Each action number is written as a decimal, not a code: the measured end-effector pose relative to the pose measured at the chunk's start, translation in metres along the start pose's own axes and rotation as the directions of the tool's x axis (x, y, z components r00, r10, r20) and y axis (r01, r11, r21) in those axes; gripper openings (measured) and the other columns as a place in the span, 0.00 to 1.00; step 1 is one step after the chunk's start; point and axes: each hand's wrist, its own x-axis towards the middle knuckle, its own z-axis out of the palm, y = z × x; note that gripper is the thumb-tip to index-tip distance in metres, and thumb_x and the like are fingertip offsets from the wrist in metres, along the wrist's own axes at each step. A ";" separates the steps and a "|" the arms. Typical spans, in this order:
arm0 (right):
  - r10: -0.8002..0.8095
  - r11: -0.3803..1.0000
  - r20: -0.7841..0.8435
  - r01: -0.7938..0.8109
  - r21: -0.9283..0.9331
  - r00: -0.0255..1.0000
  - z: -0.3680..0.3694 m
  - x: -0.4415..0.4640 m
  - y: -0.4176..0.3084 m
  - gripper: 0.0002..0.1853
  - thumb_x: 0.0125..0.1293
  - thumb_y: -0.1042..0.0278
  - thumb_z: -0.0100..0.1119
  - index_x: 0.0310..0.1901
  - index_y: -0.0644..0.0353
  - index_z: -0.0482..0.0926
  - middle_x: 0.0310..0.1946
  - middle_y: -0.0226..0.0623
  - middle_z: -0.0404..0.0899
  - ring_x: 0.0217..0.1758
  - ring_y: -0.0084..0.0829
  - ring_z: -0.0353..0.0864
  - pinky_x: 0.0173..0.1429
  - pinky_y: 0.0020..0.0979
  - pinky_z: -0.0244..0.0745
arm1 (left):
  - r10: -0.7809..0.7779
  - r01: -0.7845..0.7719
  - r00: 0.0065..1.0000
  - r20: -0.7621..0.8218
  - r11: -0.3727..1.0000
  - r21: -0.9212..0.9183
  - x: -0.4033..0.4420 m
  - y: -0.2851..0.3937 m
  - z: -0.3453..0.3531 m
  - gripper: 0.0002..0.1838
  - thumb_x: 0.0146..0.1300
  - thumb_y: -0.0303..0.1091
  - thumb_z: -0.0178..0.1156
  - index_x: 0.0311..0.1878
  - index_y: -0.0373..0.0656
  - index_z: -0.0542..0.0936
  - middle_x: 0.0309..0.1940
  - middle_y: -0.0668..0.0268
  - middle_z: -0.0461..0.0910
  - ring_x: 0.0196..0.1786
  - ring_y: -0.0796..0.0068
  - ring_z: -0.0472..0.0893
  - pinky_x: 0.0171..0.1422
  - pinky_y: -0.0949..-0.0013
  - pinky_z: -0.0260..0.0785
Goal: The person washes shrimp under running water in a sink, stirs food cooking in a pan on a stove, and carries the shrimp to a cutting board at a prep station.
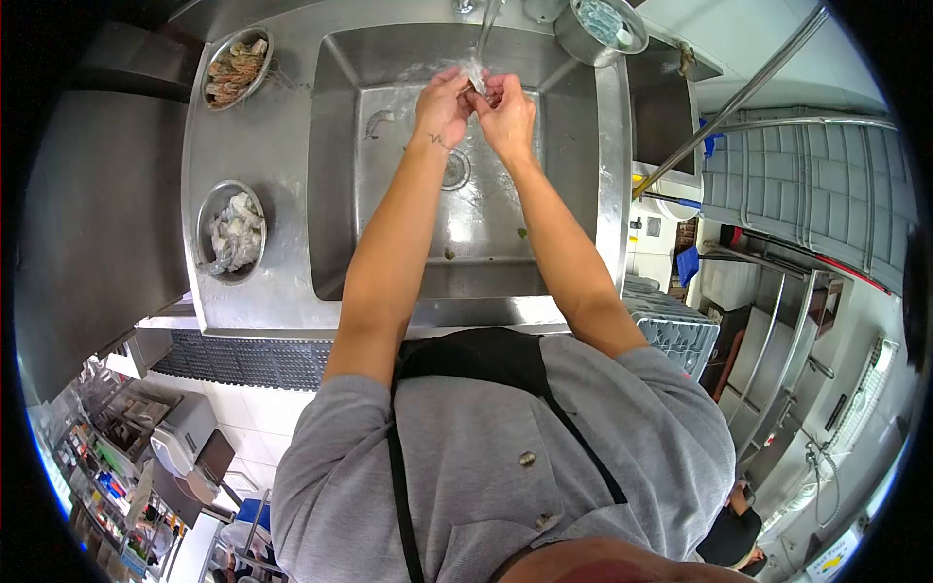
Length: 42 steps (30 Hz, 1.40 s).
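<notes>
Under the running tap [488, 29], my left hand [446, 105] and my right hand [506, 115] meet over the sink, fingers closed together on a small pale shrimp [475, 80]. Water runs over it, and the fingers partly hide it. A greyish shrimp [379, 122] lies on the sink floor, left of my left hand. On the counter to the left, one metal bowl [206, 80] holds reddish-brown unpeeled shrimp [236, 72]. Nearer to me, a second metal bowl [204, 216] holds pale peeled shrimp [235, 233].
The steel sink [335, 175] has a drain [455, 170] below my wrists and small green scraps [522, 233] on its floor. A metal pot [583, 44] with bluish contents stands at the back right corner. Grey crates [671, 325] are beside my right elbow. Another person [734, 530] is behind me.
</notes>
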 end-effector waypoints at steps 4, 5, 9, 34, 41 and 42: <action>-0.078 0.997 -0.004 0.078 0.027 0.997 -0.010 0.001 -0.009 0.19 0.48 0.74 0.70 0.43 0.60 0.75 0.33 0.38 0.79 0.31 0.37 0.80 0.36 0.35 0.75 | 0.128 -0.122 0.991 -0.044 0.986 0.112 -0.004 0.005 0.000 0.11 0.63 0.24 0.59 0.48 0.36 0.72 0.38 0.60 0.80 0.37 0.72 0.79 0.43 0.69 0.73; -0.079 0.996 -0.005 0.079 0.028 0.997 -0.013 0.003 -0.012 0.19 0.48 0.74 0.70 0.43 0.60 0.75 0.33 0.38 0.79 0.31 0.37 0.80 0.36 0.35 0.75 | 0.129 -0.124 0.991 -0.043 0.986 0.112 -0.004 0.006 -0.001 0.11 0.63 0.24 0.59 0.48 0.36 0.72 0.38 0.60 0.80 0.37 0.72 0.79 0.43 0.69 0.73; -0.247 0.969 0.046 0.248 -0.008 0.968 -0.021 0.012 -0.022 0.22 0.52 0.73 0.66 0.52 0.54 0.78 0.37 0.37 0.77 0.34 0.37 0.79 0.39 0.36 0.76 | 0.220 -0.227 0.974 0.054 0.939 0.259 -0.010 0.017 0.005 0.13 0.60 0.22 0.61 0.47 0.38 0.72 0.39 0.62 0.80 0.39 0.72 0.79 0.45 0.69 0.73; -0.262 0.944 -0.013 0.259 0.204 0.965 -0.030 0.041 -0.048 0.05 0.57 0.77 0.64 0.35 0.61 0.82 0.34 0.37 0.81 0.33 0.30 0.80 0.38 0.30 0.75 | 0.239 -0.266 0.955 0.173 0.952 0.154 -0.013 0.036 0.029 0.21 0.58 0.21 0.62 0.55 0.36 0.68 0.41 0.59 0.79 0.42 0.72 0.78 0.48 0.70 0.69; 0.048 0.897 0.125 -0.098 0.431 0.991 -0.037 0.039 -0.051 0.06 0.59 0.76 0.64 0.37 0.65 0.80 0.35 0.33 0.82 0.34 0.22 0.79 0.36 0.28 0.75 | 0.236 -0.242 0.965 0.113 0.969 0.044 -0.008 0.042 0.027 0.20 0.62 0.22 0.59 0.56 0.39 0.67 0.43 0.59 0.79 0.42 0.70 0.78 0.46 0.64 0.70; 0.021 0.913 0.108 -0.063 0.404 0.994 -0.035 0.040 -0.049 0.07 0.58 0.76 0.64 0.39 0.64 0.81 0.35 0.33 0.81 0.33 0.23 0.79 0.36 0.28 0.75 | 0.217 -0.222 0.969 0.116 0.975 0.033 -0.009 0.044 0.028 0.21 0.63 0.22 0.59 0.57 0.39 0.66 0.43 0.59 0.79 0.42 0.69 0.78 0.46 0.63 0.70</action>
